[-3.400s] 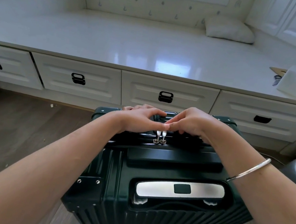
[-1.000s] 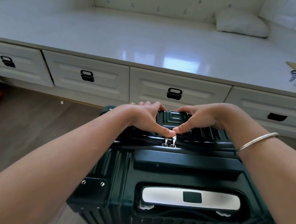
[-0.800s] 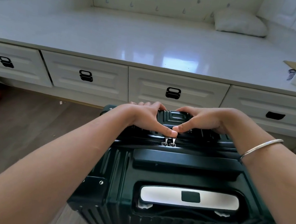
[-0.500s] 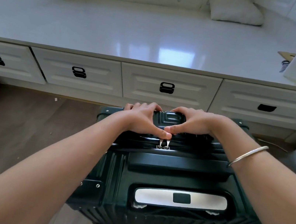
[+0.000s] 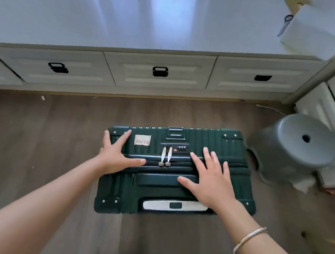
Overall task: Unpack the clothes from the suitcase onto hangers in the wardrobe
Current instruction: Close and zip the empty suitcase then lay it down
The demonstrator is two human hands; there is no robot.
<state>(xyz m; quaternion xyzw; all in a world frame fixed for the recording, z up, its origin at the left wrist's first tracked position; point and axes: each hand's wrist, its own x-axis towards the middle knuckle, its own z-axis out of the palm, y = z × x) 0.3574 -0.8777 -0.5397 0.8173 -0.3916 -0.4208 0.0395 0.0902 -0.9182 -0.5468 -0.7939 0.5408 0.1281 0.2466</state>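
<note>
Both hands have left the zipper pulls (image 5: 165,156): the thumbs that met there are now apart, and the viewpoint has risen well above the suitcase (image 5: 234,157).

**Hand state.** The left hand (image 5: 117,154) lies spread flat on the case at 9 o'clock of the pulls. The right hand (image 5: 209,177) lies spread flat at 3 o'clock of them. Neither hand grips anything.

**Case state.** The suitcase sits on the floor (image 5: 28,137), at centre frame. The pulls lie side by side, with the combination lock (image 5: 181,147) just beside them at 1 o'clock. The zipper appears fully closed.

**Step in hand: open the case.**
1. Steady the shell with one flat palm.
2. Confirm that the lock has released both pulls.
3. Draw one pull toward 9 o'clock and the other toward 3 o'clock, following the seam round the corners.
4. Keep the case from tipping as the halves part.

**Surroundings.** The floor is dark wood plank. White drawers (image 5: 127,70) run along 12 o'clock under a glossy white platform (image 5: 93,5). A grey stool (image 5: 295,147) stands near the case at 2 o'clock. No hangers are in view.
</note>
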